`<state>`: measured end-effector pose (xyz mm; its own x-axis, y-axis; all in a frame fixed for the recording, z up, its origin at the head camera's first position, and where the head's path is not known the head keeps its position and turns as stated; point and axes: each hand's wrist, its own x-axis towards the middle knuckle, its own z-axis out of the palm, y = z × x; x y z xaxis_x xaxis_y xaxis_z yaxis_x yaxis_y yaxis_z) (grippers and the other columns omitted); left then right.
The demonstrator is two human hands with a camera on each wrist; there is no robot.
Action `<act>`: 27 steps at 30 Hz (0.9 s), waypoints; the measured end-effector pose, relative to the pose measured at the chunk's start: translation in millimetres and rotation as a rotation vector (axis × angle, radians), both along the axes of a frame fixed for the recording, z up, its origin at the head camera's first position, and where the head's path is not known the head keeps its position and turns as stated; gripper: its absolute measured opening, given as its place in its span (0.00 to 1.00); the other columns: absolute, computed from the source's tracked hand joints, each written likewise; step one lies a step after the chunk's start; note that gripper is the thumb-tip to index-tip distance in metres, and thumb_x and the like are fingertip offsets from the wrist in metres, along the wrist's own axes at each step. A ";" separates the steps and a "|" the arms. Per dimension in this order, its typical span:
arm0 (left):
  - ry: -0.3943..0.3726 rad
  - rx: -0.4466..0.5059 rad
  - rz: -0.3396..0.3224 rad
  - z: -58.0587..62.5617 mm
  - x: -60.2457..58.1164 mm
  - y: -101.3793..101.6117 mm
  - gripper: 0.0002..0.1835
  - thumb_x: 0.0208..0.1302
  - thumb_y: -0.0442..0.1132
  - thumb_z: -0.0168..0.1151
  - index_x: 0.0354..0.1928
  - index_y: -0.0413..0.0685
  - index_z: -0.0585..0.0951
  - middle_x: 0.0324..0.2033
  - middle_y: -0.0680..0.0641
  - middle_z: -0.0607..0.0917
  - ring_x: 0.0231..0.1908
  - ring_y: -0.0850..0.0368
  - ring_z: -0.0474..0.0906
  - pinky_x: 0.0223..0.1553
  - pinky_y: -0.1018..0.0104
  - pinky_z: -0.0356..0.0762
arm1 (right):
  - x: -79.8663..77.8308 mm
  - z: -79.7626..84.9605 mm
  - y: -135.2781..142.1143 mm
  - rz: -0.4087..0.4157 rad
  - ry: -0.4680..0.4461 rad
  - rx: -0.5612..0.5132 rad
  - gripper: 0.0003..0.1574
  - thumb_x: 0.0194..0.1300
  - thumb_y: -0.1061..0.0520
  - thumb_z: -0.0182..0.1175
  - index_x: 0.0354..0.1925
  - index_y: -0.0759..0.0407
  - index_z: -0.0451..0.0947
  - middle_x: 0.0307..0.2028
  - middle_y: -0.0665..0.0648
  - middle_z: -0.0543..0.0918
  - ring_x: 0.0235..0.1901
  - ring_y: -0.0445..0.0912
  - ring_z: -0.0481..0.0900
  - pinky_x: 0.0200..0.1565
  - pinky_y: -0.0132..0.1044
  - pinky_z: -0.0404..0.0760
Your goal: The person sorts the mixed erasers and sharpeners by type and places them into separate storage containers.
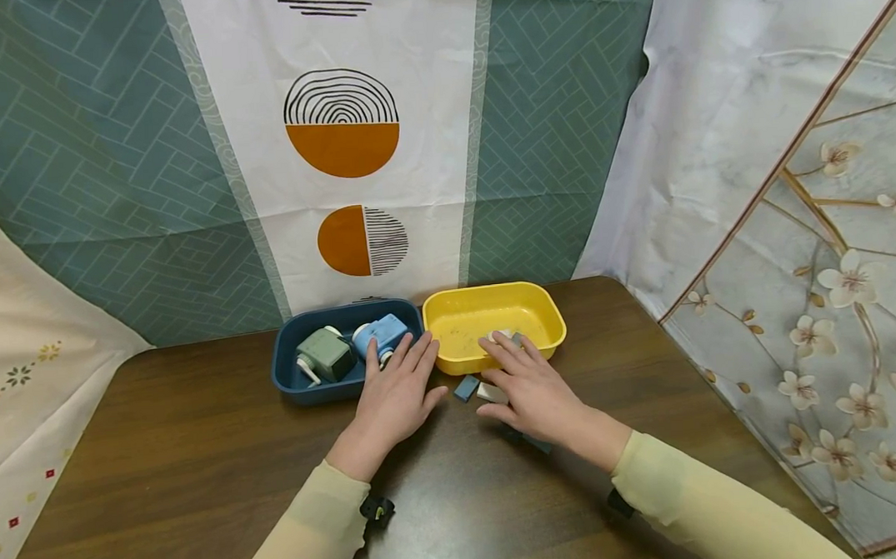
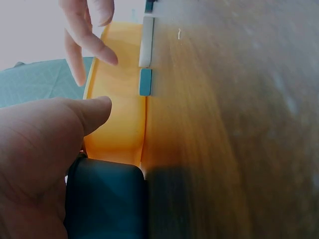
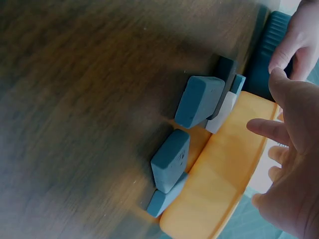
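Blocks (image 3: 170, 162) lie loose on table (image 1: 200, 457) along near side of yellow tray (image 1: 450, 333), incl. small blue block (image 1: 466, 388) and white block (image 1: 490, 393). Right hand (image 1: 539, 402) spread above that tray's near rim, left hand (image 1: 393, 399) spread over right end of dark blue tray (image 1: 295, 394); no pinch visible on either. Step looks like gathering blocks: best take each by its long sides, one at a time, left fingertips steadying a rim so trays don't slide. Right hand covers some blocks in head view; small pieces (image 1: 517, 341) by its fingertips barely readable; fingertip contact with trays, can't tell. Left wrist view shows only left thumb clearly.
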<state>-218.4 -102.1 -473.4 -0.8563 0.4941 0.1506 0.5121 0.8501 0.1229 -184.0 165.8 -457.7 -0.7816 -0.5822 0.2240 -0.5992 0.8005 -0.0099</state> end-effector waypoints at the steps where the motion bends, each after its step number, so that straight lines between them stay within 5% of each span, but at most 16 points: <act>1: 0.000 0.000 0.000 -0.1 -0.1 0.0 0.41 0.83 0.61 0.61 0.88 0.52 0.63 0.87 0.49 0.58 0.86 0.42 0.53 0.80 0.24 0.27 | -0.6 -0.3 -0.9 0.001 -0.003 0.000 0.37 0.74 0.32 0.70 0.62 0.59 0.88 0.83 0.63 0.65 0.86 0.60 0.53 0.82 0.67 0.53; 27: 0.026 -0.034 0.000 -1.3 -0.7 0.5 0.42 0.82 0.62 0.61 0.88 0.53 0.62 0.87 0.49 0.58 0.86 0.43 0.53 0.80 0.23 0.31 | -16.3 -10.2 -22.0 -0.036 0.003 0.108 0.35 0.75 0.31 0.69 0.53 0.62 0.89 0.83 0.63 0.65 0.87 0.59 0.47 0.83 0.63 0.50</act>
<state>-219.1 -101.6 -474.7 -0.8522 0.4995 0.1558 0.5150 0.8533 0.0813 -200.3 143.8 -467.9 -0.8018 -0.5748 0.1637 -0.5700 0.8178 0.0795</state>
